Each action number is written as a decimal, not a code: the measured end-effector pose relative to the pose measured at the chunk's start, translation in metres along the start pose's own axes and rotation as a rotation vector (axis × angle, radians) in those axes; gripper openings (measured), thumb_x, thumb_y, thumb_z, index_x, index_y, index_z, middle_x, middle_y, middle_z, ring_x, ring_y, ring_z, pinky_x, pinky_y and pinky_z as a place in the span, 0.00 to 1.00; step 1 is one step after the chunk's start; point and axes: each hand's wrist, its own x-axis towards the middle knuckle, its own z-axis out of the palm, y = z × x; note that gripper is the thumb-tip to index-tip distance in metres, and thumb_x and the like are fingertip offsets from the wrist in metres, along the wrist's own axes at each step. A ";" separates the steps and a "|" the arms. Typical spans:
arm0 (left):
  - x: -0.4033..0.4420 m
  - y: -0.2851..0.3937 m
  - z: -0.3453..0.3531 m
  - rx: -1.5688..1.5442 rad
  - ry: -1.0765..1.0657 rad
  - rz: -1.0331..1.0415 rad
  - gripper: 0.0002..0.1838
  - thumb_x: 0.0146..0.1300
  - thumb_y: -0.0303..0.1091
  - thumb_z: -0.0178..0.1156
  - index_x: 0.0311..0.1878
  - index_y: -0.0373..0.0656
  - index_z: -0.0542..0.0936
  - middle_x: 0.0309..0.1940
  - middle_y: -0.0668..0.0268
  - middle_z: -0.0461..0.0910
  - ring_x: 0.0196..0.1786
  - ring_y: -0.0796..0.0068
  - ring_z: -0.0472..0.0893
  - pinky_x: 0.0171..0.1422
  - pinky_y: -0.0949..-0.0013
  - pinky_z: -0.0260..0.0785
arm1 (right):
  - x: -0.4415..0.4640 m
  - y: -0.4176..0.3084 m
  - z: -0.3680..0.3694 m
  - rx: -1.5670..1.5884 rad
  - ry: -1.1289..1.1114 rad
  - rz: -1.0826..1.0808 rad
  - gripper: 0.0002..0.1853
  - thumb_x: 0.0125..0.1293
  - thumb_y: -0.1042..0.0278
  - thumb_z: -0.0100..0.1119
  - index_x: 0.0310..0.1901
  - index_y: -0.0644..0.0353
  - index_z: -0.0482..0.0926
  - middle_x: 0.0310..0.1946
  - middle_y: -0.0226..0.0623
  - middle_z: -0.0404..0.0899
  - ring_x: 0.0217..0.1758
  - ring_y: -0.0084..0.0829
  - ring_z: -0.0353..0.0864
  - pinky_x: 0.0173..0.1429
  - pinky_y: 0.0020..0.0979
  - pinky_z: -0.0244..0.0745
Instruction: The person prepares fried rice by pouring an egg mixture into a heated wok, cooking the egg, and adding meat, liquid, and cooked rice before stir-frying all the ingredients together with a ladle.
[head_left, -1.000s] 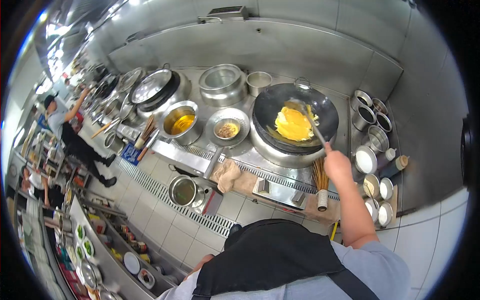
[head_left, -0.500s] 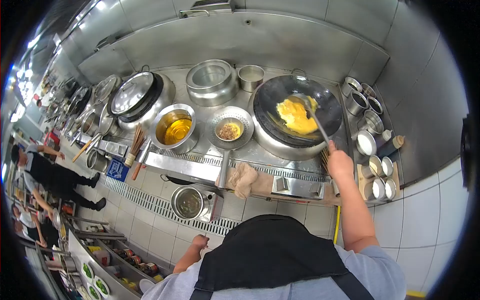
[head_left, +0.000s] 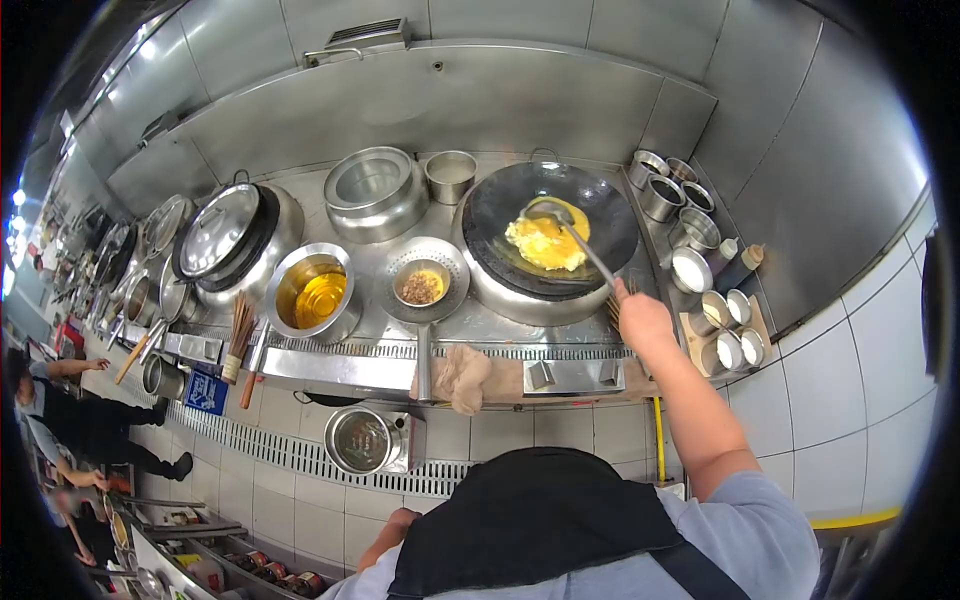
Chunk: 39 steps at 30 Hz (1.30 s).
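My right hand (head_left: 645,322) is closed around the handle of a metal ladle (head_left: 590,250). The ladle's bowl rests on yellow egg (head_left: 548,252) inside a black wok (head_left: 490,212), pale and set on the left, more liquid on the right. Low beside my apron is my left hand (head_left: 403,518), fingers curled with nothing seen in them; the apron partly covers that arm. Left of the wok, a perforated strainer (head_left: 450,268) carries a small bowl of chopped brown bits in yellow liquid (head_left: 421,287). Next to it stands a metal pot (head_left: 345,318) of golden oil.
Seasoning containers (head_left: 690,270) and squeeze bottles (head_left: 745,262) line the right side. A crumpled cloth (head_left: 463,378) hangs over the stove's front edge. On the floor side sits a metal pot (head_left: 358,440). At far left, a lidded wok (head_left: 222,232) and other people (head_left: 110,430).
The ladle has shifted within the wok, its bowl now at the egg's upper side. The egg looks more gathered and set. The whole view has turned slightly; my left hand has lowered.
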 end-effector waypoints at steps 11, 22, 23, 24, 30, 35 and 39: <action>-0.067 0.080 -0.010 0.135 0.054 0.024 0.14 0.56 0.45 0.59 0.42 0.51 0.83 0.42 0.57 0.83 0.47 0.56 0.82 0.50 0.56 0.74 | 0.006 0.059 -0.029 0.079 -0.051 0.012 0.18 0.72 0.68 0.37 0.57 0.61 0.73 0.35 0.48 0.83 0.39 0.47 0.84 0.41 0.46 0.79; -0.098 0.191 0.020 -0.274 0.293 0.161 0.12 0.62 0.34 0.56 0.43 0.35 0.79 0.35 0.56 0.83 0.37 0.64 0.85 0.39 0.66 0.77 | -0.002 0.166 -0.034 0.130 -0.115 -0.284 0.28 0.65 0.73 0.44 0.69 0.54 0.63 0.35 0.48 0.82 0.39 0.45 0.83 0.42 0.45 0.78; -0.092 0.209 0.017 -0.576 0.314 0.052 0.12 0.62 0.33 0.56 0.42 0.34 0.79 0.33 0.57 0.83 0.35 0.68 0.84 0.37 0.69 0.76 | 0.005 0.173 -0.032 0.114 -0.091 -0.284 0.28 0.66 0.73 0.42 0.70 0.54 0.61 0.35 0.47 0.82 0.40 0.45 0.83 0.42 0.44 0.78; -0.088 0.228 0.012 -0.877 0.331 -0.060 0.12 0.62 0.32 0.56 0.42 0.32 0.78 0.32 0.58 0.82 0.33 0.73 0.84 0.34 0.72 0.75 | 0.017 0.172 -0.023 0.121 -0.095 -0.291 0.28 0.66 0.73 0.42 0.70 0.54 0.61 0.35 0.47 0.82 0.40 0.45 0.83 0.42 0.44 0.78; -0.110 0.357 -0.049 -0.882 0.405 0.269 0.16 0.67 0.31 0.55 0.52 0.30 0.74 0.38 0.57 0.82 0.37 0.70 0.83 0.43 0.71 0.76 | 0.051 0.131 0.046 0.335 -0.097 -0.228 0.26 0.70 0.68 0.41 0.70 0.52 0.61 0.38 0.48 0.82 0.40 0.46 0.83 0.45 0.45 0.78; -0.142 0.450 -0.104 -0.740 0.332 0.559 0.14 0.70 0.31 0.54 0.53 0.31 0.74 0.41 0.59 0.82 0.42 0.72 0.82 0.50 0.71 0.74 | 0.005 0.193 0.005 0.479 -0.225 -0.255 0.28 0.65 0.62 0.53 0.68 0.46 0.66 0.37 0.49 0.81 0.39 0.46 0.82 0.42 0.46 0.76; -0.156 0.505 -0.144 -0.554 0.254 0.809 0.13 0.70 0.30 0.54 0.53 0.32 0.75 0.40 0.62 0.82 0.43 0.76 0.81 0.51 0.72 0.73 | 0.008 0.187 0.003 0.349 -0.037 -0.171 0.27 0.66 0.62 0.53 0.68 0.47 0.66 0.33 0.48 0.82 0.37 0.47 0.82 0.42 0.46 0.77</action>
